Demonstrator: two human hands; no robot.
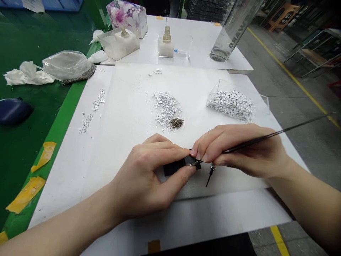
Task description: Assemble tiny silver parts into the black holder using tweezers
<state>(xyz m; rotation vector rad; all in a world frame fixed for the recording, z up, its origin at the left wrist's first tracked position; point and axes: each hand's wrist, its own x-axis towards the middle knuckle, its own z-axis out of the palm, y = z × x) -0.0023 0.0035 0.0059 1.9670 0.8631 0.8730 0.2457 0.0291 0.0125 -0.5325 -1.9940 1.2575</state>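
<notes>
My left hand point(151, 174) is closed at the front edge of the white work board, its index finger and thumb either side of a small black block point(173, 168). My right hand point(237, 149) grips long black tweezers point(250, 143), whose tips reach over the block between my left fingertips. A tiny silvery piece point(190, 164) shows at the tips, too small to make out. Below the right fingers pokes the thin dark tip of a small screwdriver point(210, 175); its handle is hidden in the hand. Beyond lie loose small white parts point(166, 106) and a heap of tiny brown screws point(176, 123).
A clear tray point(213, 101) of white parts sits at the right. More white parts point(98, 100) lie at left. Farther back stand a clear bin point(117, 49), a small bottle point(167, 35), a tall glass point(221, 49) and a flowered tissue box point(128, 16).
</notes>
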